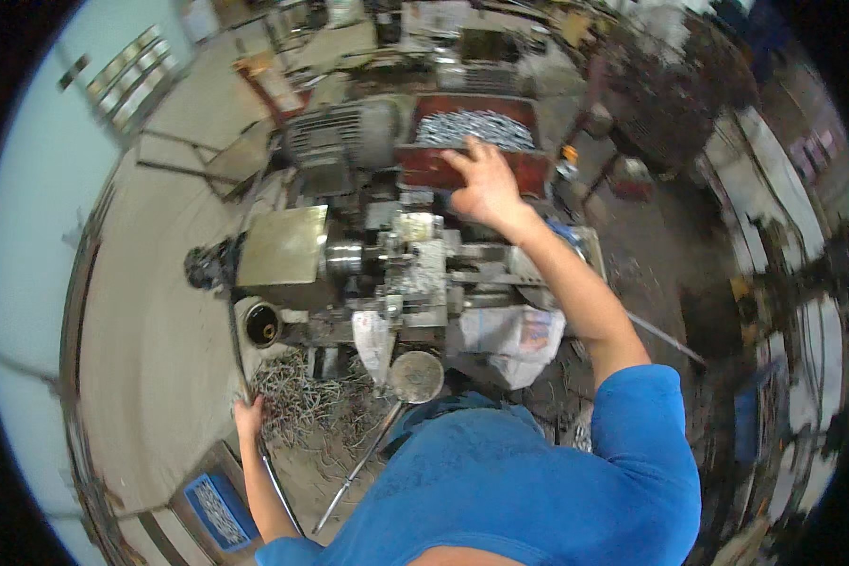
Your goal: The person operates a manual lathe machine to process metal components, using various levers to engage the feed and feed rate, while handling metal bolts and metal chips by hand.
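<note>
My left hand [248, 415] is wrapped round a long metal lever [237, 354] that runs down beside the machine on the left. My right hand [486, 186] reaches forward with its fingers apart, over the near wall of a red metal bin [429, 170]. Small shiny metal pieces [472, 127] fill that bin; their exact kind is too small to tell. Nothing shows in the right hand, and whether its fingertips touch the pieces I cannot tell. Between my hands stands a lathe-like machine [283, 247] with a boxy metal housing and a round spindle.
A ribbed motor [340, 134] sits behind the machine. Metal shavings [302, 396] heap below it, near a dark round container [262, 324]. A blue bin of metal pieces [219, 514] lies at lower left. A round plate on a rod [416, 377] and white sacks [509, 340] are close to me.
</note>
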The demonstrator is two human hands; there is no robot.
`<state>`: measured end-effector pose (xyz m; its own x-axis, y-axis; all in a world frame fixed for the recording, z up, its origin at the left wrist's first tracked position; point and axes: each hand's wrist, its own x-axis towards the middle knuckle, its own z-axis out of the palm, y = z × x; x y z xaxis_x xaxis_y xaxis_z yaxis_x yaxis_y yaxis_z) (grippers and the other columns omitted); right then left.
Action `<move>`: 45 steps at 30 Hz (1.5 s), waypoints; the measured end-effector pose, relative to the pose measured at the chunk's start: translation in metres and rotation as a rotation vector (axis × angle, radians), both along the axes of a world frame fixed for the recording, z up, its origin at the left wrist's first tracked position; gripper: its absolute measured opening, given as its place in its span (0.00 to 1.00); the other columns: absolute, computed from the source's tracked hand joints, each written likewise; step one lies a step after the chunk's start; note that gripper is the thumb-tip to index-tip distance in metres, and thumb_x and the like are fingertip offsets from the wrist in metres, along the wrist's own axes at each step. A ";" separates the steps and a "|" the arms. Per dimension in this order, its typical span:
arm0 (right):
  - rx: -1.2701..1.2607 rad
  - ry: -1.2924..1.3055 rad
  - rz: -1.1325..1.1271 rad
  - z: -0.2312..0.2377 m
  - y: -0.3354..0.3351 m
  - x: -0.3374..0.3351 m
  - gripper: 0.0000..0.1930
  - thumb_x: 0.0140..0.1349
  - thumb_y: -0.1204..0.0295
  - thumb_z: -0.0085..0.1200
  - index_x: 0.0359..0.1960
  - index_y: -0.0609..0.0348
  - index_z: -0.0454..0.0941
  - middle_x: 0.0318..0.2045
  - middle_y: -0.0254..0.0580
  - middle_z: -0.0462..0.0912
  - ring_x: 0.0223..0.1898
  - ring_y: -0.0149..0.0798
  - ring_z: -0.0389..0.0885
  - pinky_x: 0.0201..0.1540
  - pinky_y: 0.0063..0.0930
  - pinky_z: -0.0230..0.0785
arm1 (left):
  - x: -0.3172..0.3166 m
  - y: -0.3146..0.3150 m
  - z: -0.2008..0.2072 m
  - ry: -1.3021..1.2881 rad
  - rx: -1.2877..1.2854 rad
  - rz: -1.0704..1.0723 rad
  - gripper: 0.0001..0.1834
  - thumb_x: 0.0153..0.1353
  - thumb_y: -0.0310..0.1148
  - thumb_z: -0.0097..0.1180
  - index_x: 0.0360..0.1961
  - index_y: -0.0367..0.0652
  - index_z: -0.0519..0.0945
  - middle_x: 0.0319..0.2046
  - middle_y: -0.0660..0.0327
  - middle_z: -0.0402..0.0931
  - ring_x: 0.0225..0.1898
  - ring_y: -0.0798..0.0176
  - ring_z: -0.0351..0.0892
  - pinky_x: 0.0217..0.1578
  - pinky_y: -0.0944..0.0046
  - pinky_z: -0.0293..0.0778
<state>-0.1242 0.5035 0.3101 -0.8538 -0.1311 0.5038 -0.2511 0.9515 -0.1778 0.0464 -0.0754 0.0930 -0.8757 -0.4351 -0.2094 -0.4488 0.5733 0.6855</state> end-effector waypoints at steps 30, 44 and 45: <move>-0.227 -1.197 -0.846 -0.351 0.171 0.506 0.18 0.41 0.71 0.51 0.36 0.65 0.79 0.50 0.53 0.71 0.53 0.47 0.69 0.56 0.30 0.62 | -0.009 -0.017 -0.006 -0.204 0.164 -0.013 0.12 0.57 0.31 0.51 0.31 0.29 0.69 0.13 0.55 0.70 0.10 0.61 0.72 0.09 0.65 0.69; -0.764 -0.148 0.364 -0.136 0.002 0.259 0.23 0.34 0.72 0.55 0.39 0.66 0.76 0.50 0.58 0.70 0.50 0.56 0.70 0.52 0.41 0.65 | -0.026 0.306 0.149 0.029 0.143 -0.825 0.19 0.61 0.37 0.49 0.44 0.31 0.75 0.28 0.60 0.79 0.33 0.70 0.76 0.38 0.68 0.71; -0.694 -0.107 0.423 -0.119 -0.012 0.247 0.23 0.34 0.73 0.54 0.39 0.66 0.76 0.50 0.57 0.70 0.50 0.57 0.70 0.53 0.43 0.64 | -0.025 0.326 0.148 -0.037 0.295 -0.964 0.19 0.61 0.38 0.49 0.44 0.31 0.75 0.28 0.61 0.80 0.32 0.70 0.76 0.36 0.68 0.71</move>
<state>0.1233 0.4914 0.1914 -0.8500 -0.1416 0.5074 -0.5126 0.4445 -0.7346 0.0213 0.2501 0.2412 -0.8177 0.5284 -0.2282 0.0929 0.5124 0.8537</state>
